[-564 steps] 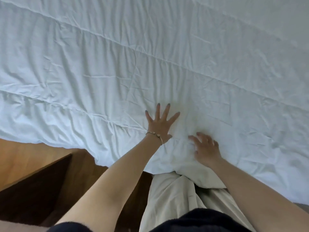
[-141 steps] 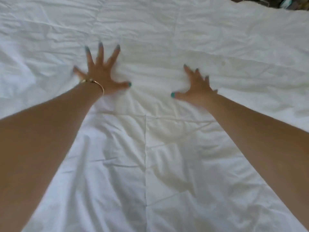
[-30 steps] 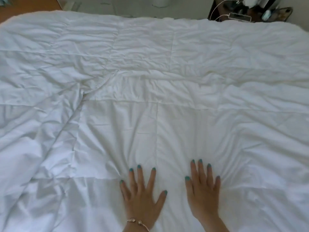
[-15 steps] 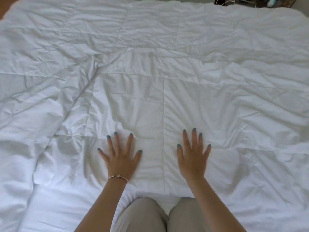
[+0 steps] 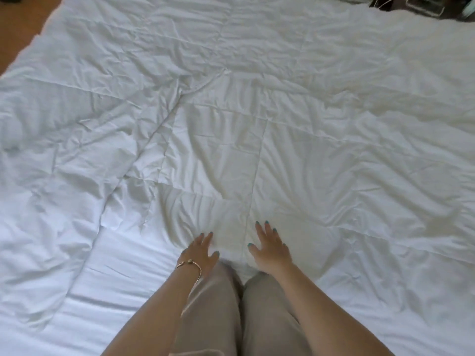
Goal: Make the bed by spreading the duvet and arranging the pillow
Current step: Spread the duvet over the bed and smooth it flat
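Nearest the camera, the person's knees in beige trousers rest on the bare white sheet at the near edge of the bed. Just beyond the knees, both hands lie flat on the near edge of the white duvet. The left hand, with a thin gold bracelet on its wrist, has its fingers straight and close together, pressing the fabric down. The right hand sits just beside it, fingers straight and slightly spread, also pressing on the duvet; the nails on both are painted teal. Creases fan out from the hands into the cloth.

The duvet covers most of the bed, wrinkled, with stitched seams forming large squares. Toward the left edge it is bunched and folded back, leaving the sheet exposed at the near left. At the far left corner a strip of wooden floor shows; at the far right corner sit some dark objects, too small to tell.
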